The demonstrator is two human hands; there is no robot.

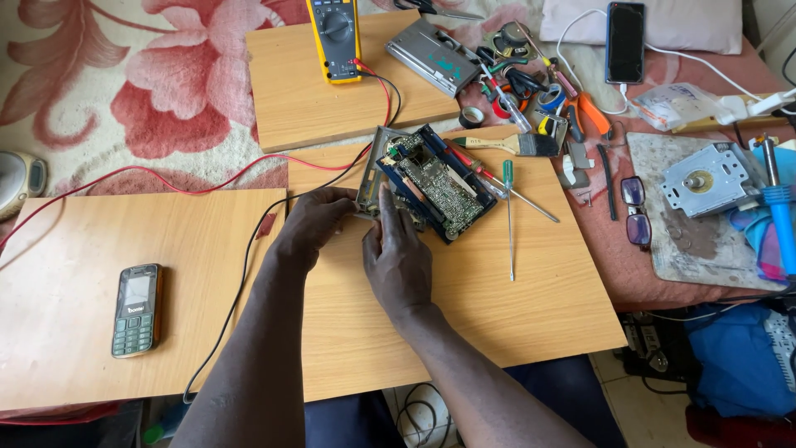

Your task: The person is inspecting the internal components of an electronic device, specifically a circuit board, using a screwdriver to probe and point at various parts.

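Hands are meeting at the near left corner of the opened device (431, 178), which is lying on the middle board (464, 307) with its green circuit board facing up. The left hand (319, 220) is pinching the grey metal frame at that corner, fingers closed on it, and the right hand (398, 253) is pressing fingertips against the same edge (whether it is actually gripping anything, I cannot tell from here).

What could go wrong, as I judge it: the red lead (166, 178) and black lead (249, 274) are running right under the left wrist, so a tug there could drag the meter (334, 37) off the far board (290, 91). The green screwdriver (509, 216) is lying just right of the device, and a nudge could roll it. A slip along the frame edge could also scrape the exposed circuit.

Counting: three boards, two hands, one meter with two leads, and two phones, one a keypad phone (136, 309) on the left board (75, 332), the other a black phone (625, 30) charging far right. One brush (506, 143), one pair of glasses (637, 211), one blue soldering iron (779, 211) and one motor (705, 178) are sitting to the right. The far pile of tools is too tangled to count.
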